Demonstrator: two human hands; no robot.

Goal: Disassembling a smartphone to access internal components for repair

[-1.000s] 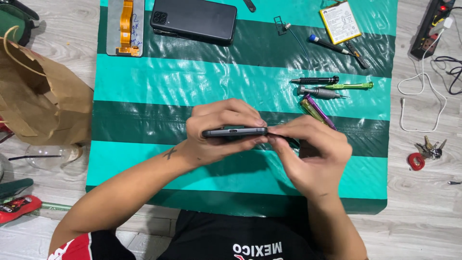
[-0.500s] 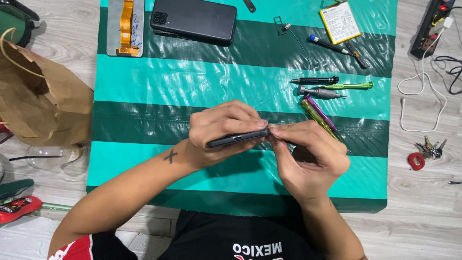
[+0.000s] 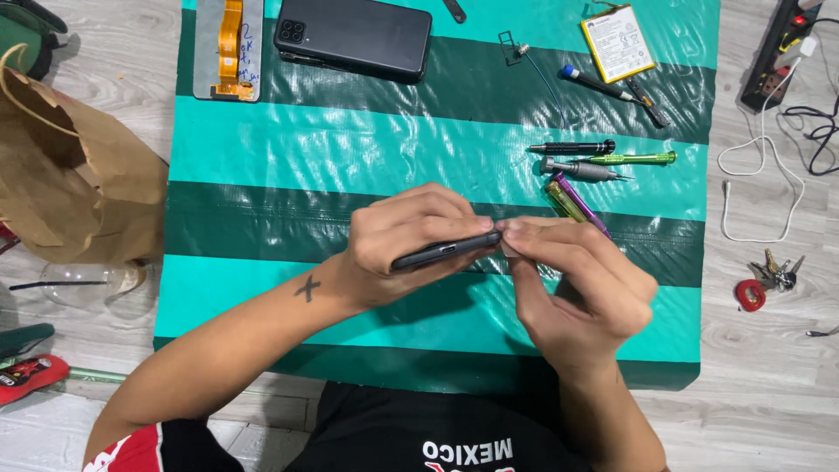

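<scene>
Clamped around a dark phone [image 3: 447, 251], the left hand [image 3: 411, 240] has its grip closed over the top edge, with the phone held edge-on above the middle of the mat. Its long axis runs left to right, tilted slightly up toward the right, and the port on its near edge faces the camera. The right hand [image 3: 577, 284] meets it at the right end, fingertips [image 3: 516, 232] pinched together on that corner; whether they hold a small tool there I cannot tell. So the right end of the phone is the point both hands share.

Under them lies a green striped mat [image 3: 288, 166] on a pale wooden floor. To the far right of the hands sit 4 or so screwdrivers [image 3: 603, 162]. At the far edge lie a second phone [image 3: 354, 35], a screen part with an orange flex [image 3: 229, 48] and a battery [image 3: 619, 41]. A brown paper bag [image 3: 70, 183] stands left; keys [image 3: 769, 280] and a white cable [image 3: 760, 188] lie right.
</scene>
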